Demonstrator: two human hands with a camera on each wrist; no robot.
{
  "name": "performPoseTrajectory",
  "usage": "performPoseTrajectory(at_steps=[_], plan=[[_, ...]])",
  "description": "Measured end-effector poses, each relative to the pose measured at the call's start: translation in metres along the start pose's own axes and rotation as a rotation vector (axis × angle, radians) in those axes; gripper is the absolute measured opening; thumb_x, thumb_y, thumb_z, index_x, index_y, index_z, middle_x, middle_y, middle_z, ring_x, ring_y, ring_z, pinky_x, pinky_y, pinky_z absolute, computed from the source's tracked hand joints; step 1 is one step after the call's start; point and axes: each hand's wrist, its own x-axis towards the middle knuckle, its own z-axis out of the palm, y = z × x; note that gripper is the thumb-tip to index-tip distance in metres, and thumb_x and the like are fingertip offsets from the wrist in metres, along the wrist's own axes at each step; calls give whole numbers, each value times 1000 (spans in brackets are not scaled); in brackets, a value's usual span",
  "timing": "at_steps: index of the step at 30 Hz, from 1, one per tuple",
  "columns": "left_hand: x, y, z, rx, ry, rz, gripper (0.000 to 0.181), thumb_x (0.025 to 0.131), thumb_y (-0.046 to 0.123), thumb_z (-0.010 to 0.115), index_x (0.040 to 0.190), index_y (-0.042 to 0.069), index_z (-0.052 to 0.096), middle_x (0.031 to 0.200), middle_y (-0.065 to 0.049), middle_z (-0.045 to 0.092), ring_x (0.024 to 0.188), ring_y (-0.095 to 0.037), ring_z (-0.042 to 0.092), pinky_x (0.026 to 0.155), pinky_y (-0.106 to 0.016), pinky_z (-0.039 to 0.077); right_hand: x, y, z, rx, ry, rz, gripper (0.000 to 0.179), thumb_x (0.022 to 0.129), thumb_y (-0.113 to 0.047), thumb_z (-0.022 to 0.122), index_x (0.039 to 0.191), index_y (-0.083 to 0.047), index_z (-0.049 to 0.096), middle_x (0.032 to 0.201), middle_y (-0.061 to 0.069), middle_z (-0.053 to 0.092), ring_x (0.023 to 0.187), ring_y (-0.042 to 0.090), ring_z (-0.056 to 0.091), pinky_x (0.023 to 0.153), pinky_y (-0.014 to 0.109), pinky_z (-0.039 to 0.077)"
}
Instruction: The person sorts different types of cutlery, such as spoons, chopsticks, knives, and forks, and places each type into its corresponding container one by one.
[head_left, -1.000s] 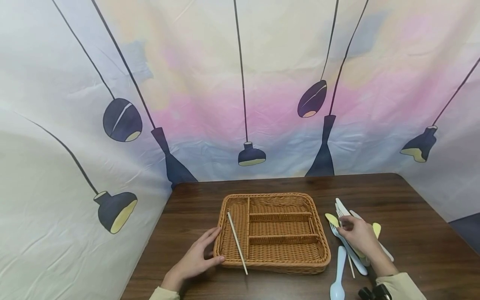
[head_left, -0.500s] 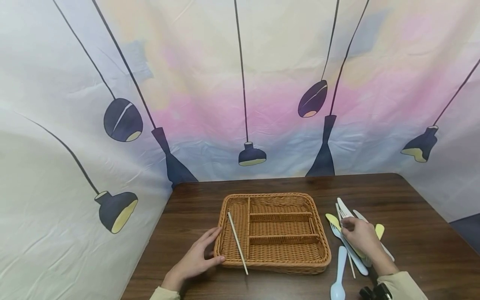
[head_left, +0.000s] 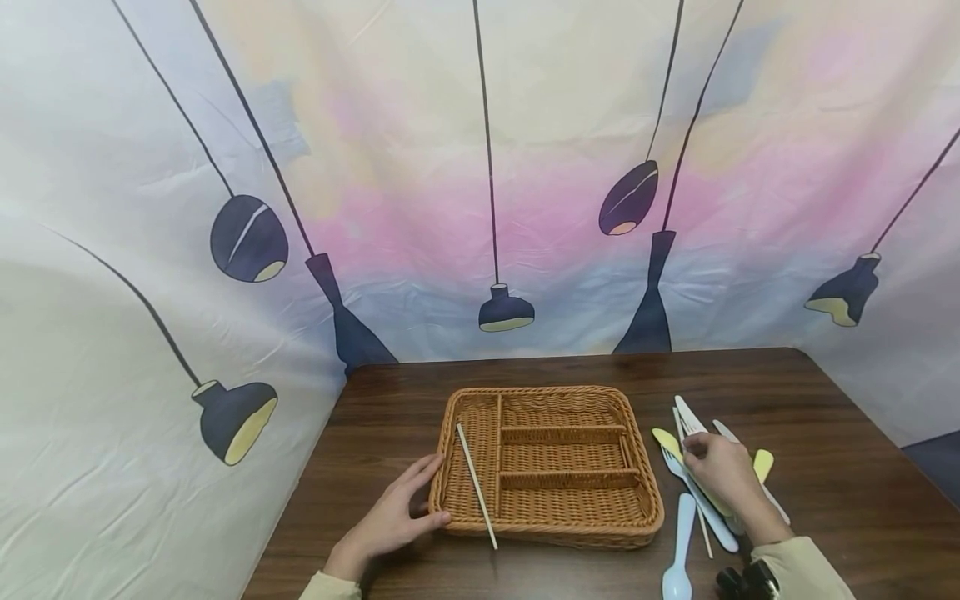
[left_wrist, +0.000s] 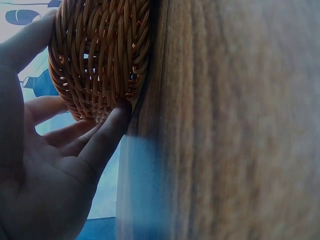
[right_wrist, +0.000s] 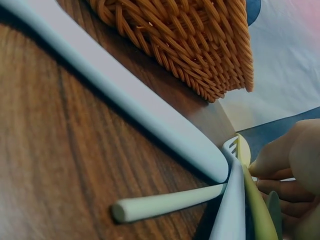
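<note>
In the lower middle of the frame, the left hand (head_left: 390,517) rests against the left side of a wicker basket (head_left: 566,501) on the bench (head_left: 397,417), its grip spread and loose. A pale stick (head_left: 477,486) lies across the basket's left compartment and over its near rim. At lower right, the right hand (head_left: 723,475) reaches over piled cutlery (head_left: 708,510), fingers bent; whether its grip pinches a piece, I cannot tell. A light blue spoon (head_left: 677,579) lies nearer the bottom edge.

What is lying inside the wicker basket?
One pale stick lies in the left compartment of the wicker basket, its near end over the front rim. The front wall's inner face and floor just behind the dividers are hidden.
</note>
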Motion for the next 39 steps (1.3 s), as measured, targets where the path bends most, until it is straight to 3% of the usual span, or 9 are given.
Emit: performPoseTrajectory(at_steps=[7,14,19,25,32,39], plan=[[1,1,-1,20,0,-4,83,86,34,76,152,7,33,153,-20,31,136,-44,35,90,-35,57,1,-1,0,-19,22,-44,18,74,-9,70,89,0,73,77,12,72,75,38,64,70,52,47],[2,-1,-2,29,6,1,83,86,34,76,152,7,34,153,-20,32,136,-45,35,89,-36,58,2,-1,2,-39,21,-49,23,72,-10,71,92,1,73,77,11,72,74,37,65,70,51,46],[1,-2,-1,15,2,11,83,85,32,77,151,7,34,153,-19,32,136,-43,36,90,-33,57,2,-1,2,-42,-3,-26,25,73,-11,70,95,2,73,77,11,72,75,37,65,70,51,46],[0,-3,0,-23,-13,-5,84,84,31,77,152,9,33,154,-17,30,136,-41,35,90,-27,56,2,-4,3,-50,-24,7,27,74,-12,71,96,3,73,85,18,73,85,44,66,81,60,42],[1,-2,0,-48,-15,-1,82,85,30,76,152,8,33,153,-21,30,136,-45,35,88,-26,57,5,-10,2,-72,-63,35,26,68,-4,66,91,3,73,88,25,71,79,44,64,71,60,42],[1,0,0,-44,-4,-15,81,85,24,77,152,9,34,153,-22,30,136,-44,35,88,-31,58,7,-10,-3,-71,-95,52,30,69,-7,68,96,4,72,94,25,70,86,45,63,74,60,43]])
